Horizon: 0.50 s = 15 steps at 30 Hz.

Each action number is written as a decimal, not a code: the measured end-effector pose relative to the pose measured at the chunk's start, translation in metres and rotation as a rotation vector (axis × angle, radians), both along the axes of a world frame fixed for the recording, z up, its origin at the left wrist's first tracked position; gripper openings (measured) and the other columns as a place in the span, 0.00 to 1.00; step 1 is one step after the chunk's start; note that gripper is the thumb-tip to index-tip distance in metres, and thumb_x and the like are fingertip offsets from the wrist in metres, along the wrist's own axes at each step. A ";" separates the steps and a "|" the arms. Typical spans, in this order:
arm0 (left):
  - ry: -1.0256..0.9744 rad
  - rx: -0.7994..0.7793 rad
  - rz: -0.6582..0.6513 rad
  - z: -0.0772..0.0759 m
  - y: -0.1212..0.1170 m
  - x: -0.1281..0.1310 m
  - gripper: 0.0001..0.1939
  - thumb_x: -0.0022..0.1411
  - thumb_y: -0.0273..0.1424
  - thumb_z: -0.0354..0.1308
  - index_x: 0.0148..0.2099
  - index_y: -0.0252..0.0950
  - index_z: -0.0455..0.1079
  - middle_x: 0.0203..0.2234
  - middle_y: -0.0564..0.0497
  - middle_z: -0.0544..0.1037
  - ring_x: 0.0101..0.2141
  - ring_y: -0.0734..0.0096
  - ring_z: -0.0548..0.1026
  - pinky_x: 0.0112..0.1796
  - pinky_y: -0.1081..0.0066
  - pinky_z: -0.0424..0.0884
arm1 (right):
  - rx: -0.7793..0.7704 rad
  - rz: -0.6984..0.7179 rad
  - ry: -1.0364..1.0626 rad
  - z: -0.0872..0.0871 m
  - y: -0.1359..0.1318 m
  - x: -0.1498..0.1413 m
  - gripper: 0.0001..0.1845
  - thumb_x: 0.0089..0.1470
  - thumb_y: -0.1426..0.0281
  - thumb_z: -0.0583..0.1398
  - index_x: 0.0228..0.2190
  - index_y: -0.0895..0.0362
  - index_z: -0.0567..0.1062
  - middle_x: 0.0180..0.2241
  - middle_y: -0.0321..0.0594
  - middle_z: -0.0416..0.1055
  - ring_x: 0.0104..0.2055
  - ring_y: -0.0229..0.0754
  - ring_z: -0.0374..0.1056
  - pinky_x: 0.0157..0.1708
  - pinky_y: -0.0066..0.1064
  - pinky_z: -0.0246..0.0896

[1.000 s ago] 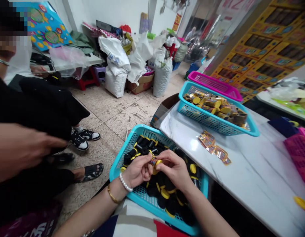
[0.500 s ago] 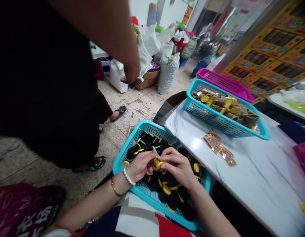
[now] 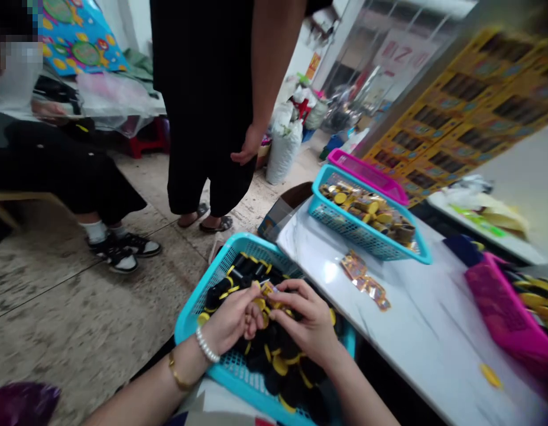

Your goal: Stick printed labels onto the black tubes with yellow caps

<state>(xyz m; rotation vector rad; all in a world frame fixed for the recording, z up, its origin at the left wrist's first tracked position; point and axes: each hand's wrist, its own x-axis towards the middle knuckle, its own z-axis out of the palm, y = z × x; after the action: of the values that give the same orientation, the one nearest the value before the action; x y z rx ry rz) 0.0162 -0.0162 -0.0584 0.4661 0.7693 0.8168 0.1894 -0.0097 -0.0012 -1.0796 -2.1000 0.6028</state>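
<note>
My left hand [image 3: 232, 319] and my right hand [image 3: 304, 319] meet over a turquoise basket [image 3: 194, 299] on my lap, filled with several small black tubes with yellow caps [image 3: 282, 367]. Both hands pinch one small yellow-capped tube with a colourful label [image 3: 268, 291] between their fingertips. A pearl bracelet and a gold bangle circle my left wrist.
On the white marble table [image 3: 415, 343] lie loose labels [image 3: 365, 279], a second turquoise basket [image 3: 366, 236] of labelled tubes, and pink baskets [image 3: 499, 307]. A person in black [image 3: 211, 89] stands on the tiled floor close by; another sits at left. Yellow boxes [image 3: 455, 118] are stacked at right.
The standing person has stepped back from right in front of me to the floor beyond the basket. My view has swung right. My hands keep working the same tube.
</note>
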 end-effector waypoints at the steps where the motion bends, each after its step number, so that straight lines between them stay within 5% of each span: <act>1: 0.035 0.025 -0.026 0.001 -0.001 0.001 0.26 0.59 0.53 0.51 0.42 0.33 0.67 0.15 0.55 0.72 0.11 0.81 0.63 0.13 0.81 0.55 | 0.093 -0.087 -0.035 0.012 0.009 0.010 0.12 0.52 0.71 0.63 0.41 0.50 0.78 0.41 0.41 0.69 0.38 0.39 0.71 0.36 0.30 0.71; 5: 0.204 0.255 -0.214 0.003 -0.007 0.005 0.24 0.58 0.50 0.55 0.42 0.32 0.67 0.18 0.54 0.73 0.14 0.82 0.64 0.15 0.81 0.55 | 0.585 -0.608 -0.145 0.071 0.070 0.076 0.14 0.51 0.66 0.64 0.42 0.53 0.78 0.44 0.44 0.69 0.38 0.41 0.71 0.36 0.32 0.70; 8: 0.301 0.348 -0.268 0.002 -0.009 0.008 0.22 0.57 0.48 0.58 0.41 0.32 0.68 0.19 0.54 0.72 0.16 0.82 0.64 0.17 0.81 0.56 | 0.647 -0.790 -0.362 0.101 0.107 0.122 0.21 0.50 0.62 0.65 0.46 0.54 0.77 0.44 0.47 0.71 0.41 0.45 0.70 0.40 0.37 0.68; 11: 0.348 0.345 -0.188 -0.002 -0.006 0.006 0.20 0.59 0.46 0.56 0.39 0.32 0.68 0.20 0.55 0.72 0.17 0.81 0.64 0.18 0.80 0.56 | 0.585 -0.784 -0.405 0.100 0.102 0.134 0.20 0.53 0.61 0.62 0.47 0.55 0.77 0.44 0.48 0.73 0.37 0.43 0.71 0.41 0.38 0.67; 15: 0.372 0.292 -0.098 -0.005 0.000 0.000 0.18 0.60 0.45 0.56 0.38 0.33 0.68 0.20 0.55 0.72 0.18 0.81 0.64 0.19 0.80 0.56 | 0.443 -0.658 -0.422 0.067 0.041 0.108 0.10 0.56 0.63 0.60 0.36 0.54 0.80 0.34 0.40 0.78 0.26 0.37 0.70 0.32 0.30 0.66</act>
<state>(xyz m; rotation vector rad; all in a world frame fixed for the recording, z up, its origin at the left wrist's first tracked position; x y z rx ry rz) 0.0164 -0.0167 -0.0637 0.9284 0.9644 0.7632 0.2972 0.0312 0.0660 -1.5992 -1.8938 -0.4196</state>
